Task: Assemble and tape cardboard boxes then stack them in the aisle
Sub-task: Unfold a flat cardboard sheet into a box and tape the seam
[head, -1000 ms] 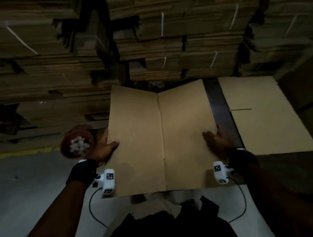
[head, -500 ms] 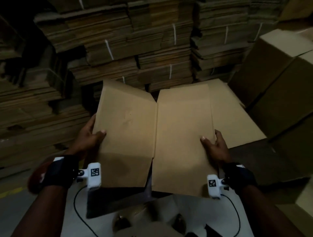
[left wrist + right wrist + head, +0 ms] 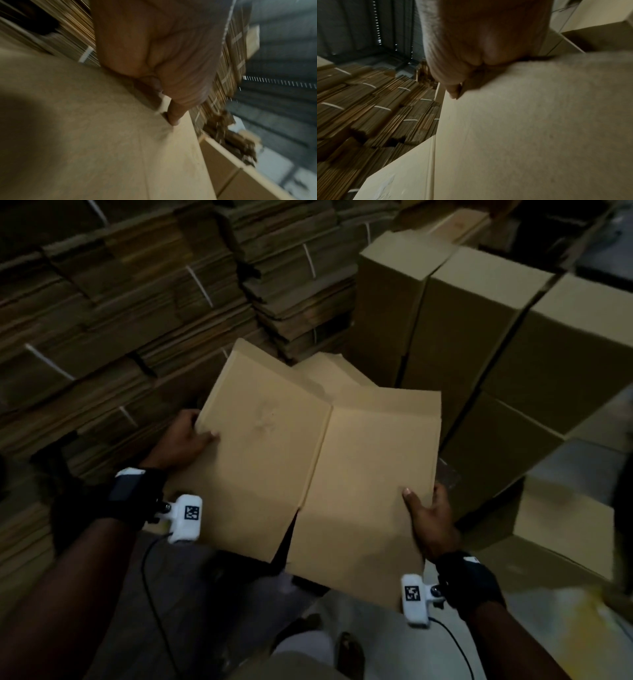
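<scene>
A flat, unfolded cardboard box (image 3: 308, 470) is held up in front of me, creased down its middle, its near flaps split apart. My left hand (image 3: 186, 440) grips its left edge, thumb on top and fingers underneath. My right hand (image 3: 428, 515) grips the right edge the same way. In the left wrist view the thumb presses the cardboard box (image 3: 102, 135) near its edge. The right wrist view shows the thumb on the cardboard box (image 3: 522, 128) too. Both views are blurred.
Several assembled boxes (image 3: 479, 344) stand stacked at the right, close to the held sheet. Strapped bundles of flat cardboard (image 3: 120, 313) fill the left and back. Another flat sheet (image 3: 329, 371) lies behind the held one. Pale floor (image 3: 394, 655) shows near my feet.
The box sheet has been lifted off the pile and swung right, toward the assembled boxes. Both hands now grip its side edges. The red tape roll is out of view.
</scene>
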`<act>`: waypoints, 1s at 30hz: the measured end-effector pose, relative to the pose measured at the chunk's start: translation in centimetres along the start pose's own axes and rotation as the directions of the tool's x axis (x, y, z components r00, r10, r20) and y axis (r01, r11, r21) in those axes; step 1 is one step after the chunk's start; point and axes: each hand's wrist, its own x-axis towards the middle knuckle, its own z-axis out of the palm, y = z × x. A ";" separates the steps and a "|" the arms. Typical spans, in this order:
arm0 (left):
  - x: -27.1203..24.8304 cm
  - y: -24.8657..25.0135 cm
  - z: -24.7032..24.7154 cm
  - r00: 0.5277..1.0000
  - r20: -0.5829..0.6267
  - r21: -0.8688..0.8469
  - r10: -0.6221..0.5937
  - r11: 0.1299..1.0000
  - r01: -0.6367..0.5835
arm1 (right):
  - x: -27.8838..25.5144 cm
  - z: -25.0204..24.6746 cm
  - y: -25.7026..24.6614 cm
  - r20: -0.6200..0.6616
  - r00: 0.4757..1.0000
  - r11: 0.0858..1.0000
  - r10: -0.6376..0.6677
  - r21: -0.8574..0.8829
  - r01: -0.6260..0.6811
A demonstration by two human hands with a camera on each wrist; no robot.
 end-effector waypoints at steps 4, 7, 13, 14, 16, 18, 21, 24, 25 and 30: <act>7.3 1.4 2.1 0.993 0.088 0.106 0.078 0.990 -0.088 | 0.7 1.2 1.3 -0.145 0.988 0.997 0.061 0.051 -0.054; 12.6 2.3 3.5 0.975 0.159 0.137 0.153 0.975 -0.175 | 1.5 3.2 2.2 -0.255 0.960 0.991 0.113 0.101 -0.090; 23.2 3.0 7.5 0.966 0.084 0.090 0.244 0.964 -0.251 | 4.4 10.0 3.2 -0.460 0.867 0.981 0.192 0.111 -0.158; 24.8 2.8 8.3 0.975 0.088 0.098 0.206 0.972 -0.214 | 4.8 11.2 3.2 -0.484 0.851 0.979 0.204 0.088 -0.185; 27.8 1.9 9.5 0.983 0.133 0.143 0.127 0.979 -0.146 | 5.2 13.5 3.5 -0.522 0.824 0.970 0.219 0.029 -0.240; 30.7 -0.2 11.0 0.980 0.174 0.190 0.098 0.973 -0.131 | 5.6 15.7 3.9 -0.562 0.803 0.962 0.200 -0.042 -0.269; 33.2 -3.4 12.5 0.962 0.263 0.216 0.066 0.968 -0.125 | 6.1 17.6 5.4 -0.647 0.739 0.899 0.188 -0.190 -0.394; 33.5 -5.4 13.8 0.949 0.312 0.151 0.051 0.983 -0.102 | 7.0 19.0 6.6 -0.666 0.660 0.793 0.347 -0.167 -0.586; 33.1 -5.8 14.2 0.951 0.304 0.084 0.047 0.994 -0.076 | 7.4 19.4 6.9 -0.662 0.643 0.760 0.385 -0.168 -0.628; 33.0 -8.2 15.3 0.985 0.165 0.014 -0.043 0.999 0.042 | 8.9 20.5 6.2 -0.653 0.582 0.634 0.484 -0.196 -0.748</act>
